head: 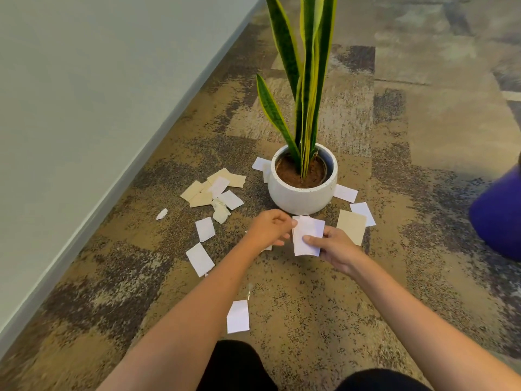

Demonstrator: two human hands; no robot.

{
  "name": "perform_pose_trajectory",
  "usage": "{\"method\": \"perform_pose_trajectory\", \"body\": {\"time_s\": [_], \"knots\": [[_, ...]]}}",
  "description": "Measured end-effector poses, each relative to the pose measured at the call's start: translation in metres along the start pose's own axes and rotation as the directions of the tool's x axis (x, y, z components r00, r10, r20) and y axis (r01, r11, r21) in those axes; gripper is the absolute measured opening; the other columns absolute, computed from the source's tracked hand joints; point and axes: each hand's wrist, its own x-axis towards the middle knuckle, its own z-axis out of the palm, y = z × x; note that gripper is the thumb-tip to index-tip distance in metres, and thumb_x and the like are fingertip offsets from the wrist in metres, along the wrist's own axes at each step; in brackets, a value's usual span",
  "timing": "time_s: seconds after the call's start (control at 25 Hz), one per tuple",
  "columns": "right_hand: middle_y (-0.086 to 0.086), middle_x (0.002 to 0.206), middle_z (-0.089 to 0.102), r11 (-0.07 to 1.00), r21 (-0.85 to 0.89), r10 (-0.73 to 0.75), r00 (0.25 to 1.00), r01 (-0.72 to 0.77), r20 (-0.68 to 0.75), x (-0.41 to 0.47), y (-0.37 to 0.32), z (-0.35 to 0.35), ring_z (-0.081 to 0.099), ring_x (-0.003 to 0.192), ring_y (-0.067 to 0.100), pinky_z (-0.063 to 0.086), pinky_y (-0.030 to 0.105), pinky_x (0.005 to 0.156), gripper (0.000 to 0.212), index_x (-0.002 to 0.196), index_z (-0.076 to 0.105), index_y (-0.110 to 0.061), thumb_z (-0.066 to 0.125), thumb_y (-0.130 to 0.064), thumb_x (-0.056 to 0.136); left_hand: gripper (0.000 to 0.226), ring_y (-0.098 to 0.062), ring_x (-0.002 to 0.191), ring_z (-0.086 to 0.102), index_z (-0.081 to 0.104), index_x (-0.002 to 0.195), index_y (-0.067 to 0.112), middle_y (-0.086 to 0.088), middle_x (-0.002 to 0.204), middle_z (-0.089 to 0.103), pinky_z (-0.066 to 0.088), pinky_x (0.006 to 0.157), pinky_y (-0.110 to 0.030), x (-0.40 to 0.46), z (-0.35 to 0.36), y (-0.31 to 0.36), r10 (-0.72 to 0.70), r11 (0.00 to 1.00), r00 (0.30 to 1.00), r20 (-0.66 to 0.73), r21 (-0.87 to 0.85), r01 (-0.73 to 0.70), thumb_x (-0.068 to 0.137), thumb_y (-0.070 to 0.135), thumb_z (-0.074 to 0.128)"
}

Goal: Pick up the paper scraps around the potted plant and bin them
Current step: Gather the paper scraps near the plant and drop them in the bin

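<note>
A snake plant stands in a white round pot on patterned carpet. My right hand grips a small stack of white paper scraps just in front of the pot. My left hand pinches the stack's left edge with curled fingers. Loose scraps lie around: a beige and white pile left of the pot, white pieces front left, one white scrap near my knees, a beige piece and white ones to the right.
A pale wall with a baseboard runs along the left. A purple object sits at the right edge; what it is cannot be told. My dark-clothed knees are at the bottom.
</note>
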Motion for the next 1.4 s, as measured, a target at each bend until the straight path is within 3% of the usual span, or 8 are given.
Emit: {"method": "perform_pose_trajectory", "body": {"time_s": [0.12, 0.24, 0.36, 0.52, 0.76, 1.0, 1.24, 1.4], "knots": [[0.017, 0.122, 0.064, 0.996, -0.084, 0.028, 0.998, -0.032, -0.047, 0.001, 0.017, -0.010, 0.063, 0.103, 0.029, 0.052, 0.043, 0.090, 0.037, 0.120, 0.059, -0.005, 0.066, -0.001, 0.084, 0.021, -0.014, 0.079, 0.061, 0.066, 0.096, 0.012, -0.009, 0.096, 0.065, 0.053, 0.075, -0.035, -0.022, -0.023, -0.060, 0.004, 0.918, 1.000, -0.001, 0.397, -0.003, 0.085, 0.030, 0.067], [0.012, 0.115, 0.064, 0.969, -0.237, 0.042, 0.994, -0.065, -0.103, -0.004, 0.040, -0.022, 0.062, 0.103, 0.028, 0.054, 0.042, 0.087, 0.044, 0.125, 0.056, -0.006, 0.068, -0.003, 0.083, 0.040, -0.026, 0.109, 0.054, 0.059, 0.112, 0.013, -0.008, 0.118, 0.054, 0.049, 0.091, -0.041, -0.047, -0.037, -0.125, -0.095, 0.620, 0.991, 0.094, 0.784, -0.015, 0.081, 0.036, 0.070], [0.010, 0.108, 0.064, 0.958, -0.272, 0.047, 0.988, -0.087, -0.148, -0.008, 0.056, -0.027, 0.063, 0.095, 0.025, 0.055, 0.034, 0.072, 0.048, 0.127, 0.054, -0.005, 0.069, -0.003, 0.082, 0.060, -0.028, 0.122, 0.041, 0.046, 0.127, 0.015, -0.007, 0.130, 0.040, 0.047, 0.094, -0.045, -0.061, -0.037, -0.162, -0.149, 0.542, 0.979, 0.138, 0.839, -0.036, 0.079, 0.039, 0.072], [0.005, 0.100, 0.065, 0.953, -0.290, 0.049, 0.987, -0.092, -0.151, -0.010, 0.067, -0.020, 0.062, 0.088, 0.021, 0.052, 0.029, 0.065, 0.046, 0.126, 0.054, -0.006, 0.069, -0.004, 0.082, 0.055, -0.028, 0.119, 0.041, 0.044, 0.124, 0.013, -0.008, 0.128, 0.042, 0.047, 0.094, -0.043, -0.068, -0.031, -0.182, -0.069, 0.520, 0.990, 0.123, 0.851, -0.069, 0.080, 0.030, 0.072], [0.002, 0.098, 0.065, 0.953, -0.298, 0.036, 0.995, -0.063, -0.096, -0.013, 0.070, -0.001, 0.063, 0.089, 0.019, 0.052, 0.026, 0.064, 0.045, 0.125, 0.056, -0.007, 0.069, -0.005, 0.082, 0.015, -0.022, 0.104, 0.049, 0.061, 0.096, 0.014, -0.004, 0.110, 0.052, 0.047, 0.090, -0.038, -0.070, -0.027, -0.189, -0.014, 0.652, 0.995, 0.100, 0.755, -0.067, 0.084, 0.020, 0.068], [0.005, 0.105, 0.067, 0.965, -0.261, 0.008, 0.999, -0.021, -0.050, -0.012, 0.062, 0.019, 0.064, 0.096, 0.023, 0.054, 0.041, 0.086, 0.038, 0.127, 0.055, -0.003, 0.061, -0.005, 0.089, 0.020, -0.006, 0.072, 0.058, 0.066, 0.104, 0.016, 0.006, 0.089, 0.063, 0.047, 0.059, -0.020, -0.057, -0.034, -0.134, 0.035, 0.951, 0.997, -0.076, 0.309, -0.010, 0.085, 0.023, 0.067], [0.006, 0.096, 0.075, 0.995, -0.095, -0.017, 0.994, 0.028, 0.110, -0.017, 0.037, 0.054, 0.071, 0.083, 0.018, 0.059, 0.033, 0.070, 0.024, 0.106, 0.067, -0.012, 0.055, -0.029, 0.094, 0.014, -0.013, 0.073, 0.053, 0.068, 0.095, 0.012, -0.002, 0.087, 0.066, 0.037, 0.060, -0.023, -0.032, -0.015, -0.072, 0.236, 0.922, 0.962, -0.135, 0.344, -0.177, 0.083, 0.020, 0.066], [0.009, 0.100, 0.074, 0.973, -0.194, -0.123, 0.992, 0.126, 0.025, -0.019, 0.031, 0.055, 0.070, 0.088, 0.023, 0.059, 0.037, 0.076, 0.027, 0.113, 0.064, -0.004, 0.065, -0.010, 0.087, 0.015, -0.014, 0.074, 0.060, 0.068, 0.095, 0.017, 0.001, 0.087, 0.067, 0.048, 0.064, -0.027, -0.030, -0.011, -0.066, 0.249, 0.940, 0.961, -0.119, 0.269, -0.210, 0.085, 0.027, 0.065]]}}
